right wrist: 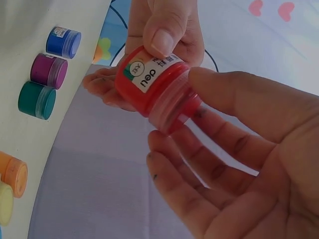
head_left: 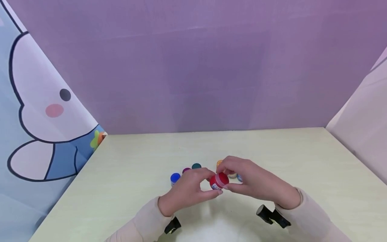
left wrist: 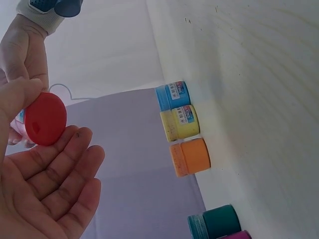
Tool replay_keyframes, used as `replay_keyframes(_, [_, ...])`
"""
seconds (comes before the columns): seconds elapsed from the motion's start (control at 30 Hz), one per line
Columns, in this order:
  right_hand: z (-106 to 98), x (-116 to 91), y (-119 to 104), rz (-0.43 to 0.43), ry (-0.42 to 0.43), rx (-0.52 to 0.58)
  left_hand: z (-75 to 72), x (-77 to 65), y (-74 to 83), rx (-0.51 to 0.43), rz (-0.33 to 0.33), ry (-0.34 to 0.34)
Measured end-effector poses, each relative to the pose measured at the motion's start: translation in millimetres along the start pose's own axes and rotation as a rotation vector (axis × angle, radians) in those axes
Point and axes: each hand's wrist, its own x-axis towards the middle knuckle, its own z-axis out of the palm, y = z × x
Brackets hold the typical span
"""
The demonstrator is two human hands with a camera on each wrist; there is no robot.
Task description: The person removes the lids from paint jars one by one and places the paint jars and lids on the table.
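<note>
A small red paint jar [head_left: 217, 181] with a white "deli" label is held tilted above the table between both hands. My left hand [head_left: 190, 190] grips the jar's body, its thumb lying on the label in the right wrist view. At the other end, my right hand [head_left: 257, 178] pinches the clear-rimmed lid [right wrist: 172, 104] between thumb and fingers. In the left wrist view the jar's round red base [left wrist: 47, 119] faces the camera. The lid appears to be on the jar.
Beyond the hands, to the left, stand a blue jar [head_left: 175, 178], a purple jar [right wrist: 49, 71] and a green jar [right wrist: 37, 100]. On the right are orange [left wrist: 191, 157], yellow [left wrist: 180, 123] and light blue [left wrist: 172, 95] jars. A purple backdrop [head_left: 211, 67] rises behind the table [head_left: 136, 151].
</note>
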Motion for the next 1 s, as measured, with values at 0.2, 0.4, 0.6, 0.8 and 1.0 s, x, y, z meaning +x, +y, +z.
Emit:
replay_keyframes(0.2, [2.0,2.2,2.9,-0.158,0.002,0.005,-0.4,0.4,0.3,-0.003,0.048,0.022])
replay_keyframes(0.4, [2.5,2.1,1.4,-0.163,-0.012,0.000,0.3,-0.4,1.2,0.015,0.050,0.018])
replay_keyframes(0.6, [0.2,-1.5,-2.2,0.091,0.039,-0.031,-0.5,-0.8,3.2,0.002,-0.008,-0.006])
replay_keyframes(0.8, [0.8,-2.3,-3.6,0.274,-0.003,-0.026,0.3,-0.5,3.5,-0.003,-0.018,-0.017])
replay_keyframes(1.0, [2.5,-3.1,-3.3,0.283,-0.008,-0.006,1.3,-0.1,4.2,0.019,-0.014,-0.021])
